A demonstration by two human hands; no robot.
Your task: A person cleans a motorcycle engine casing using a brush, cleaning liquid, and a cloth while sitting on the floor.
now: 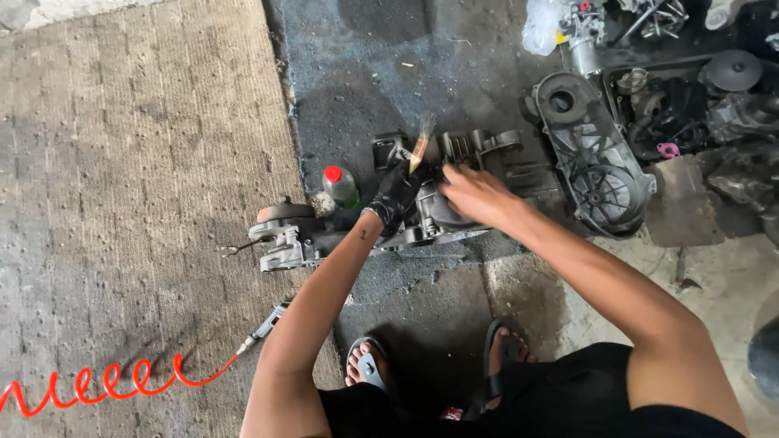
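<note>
The left hand (395, 195), blackened with grease or in a dark glove, is closed around the handle of a small paintbrush (419, 146), gripping it low so the pale wooden handle and grey bristles stick up toward 12 o'clock, tilted a little to 1 o'clock. The brush's long axis runs nearly straight away from the person, and its bristle tip stands clear above the far edge of the engine crankcase (442, 191) on the floor. That casing lies directly under and just beyond both hands, its long axis running from 9 to 3 o'clock; it is dark grey cast metal, grimy, with ribbed pockets and a rounded housing showing at its far side. The right hand (479, 193) is bare, fingers spread fairly flat and pressed on the casing's upper face at the 3 o'clock side of the left hand, the two hands almost touching; it holds nothing. The left hand is the one nearer the brush and the casing's near-left corner. At 9 o'clock from the casing lies a smaller metal assembly (280, 235) with a round disc on top, and just beyond it a small green bottle with a red cap (340, 185). At 2 o'clock lies a grey transmission cover (596, 158). A coiled orange air hose (97, 385) trails over the concrete floor (138, 162) at 8 o'clock.
</note>
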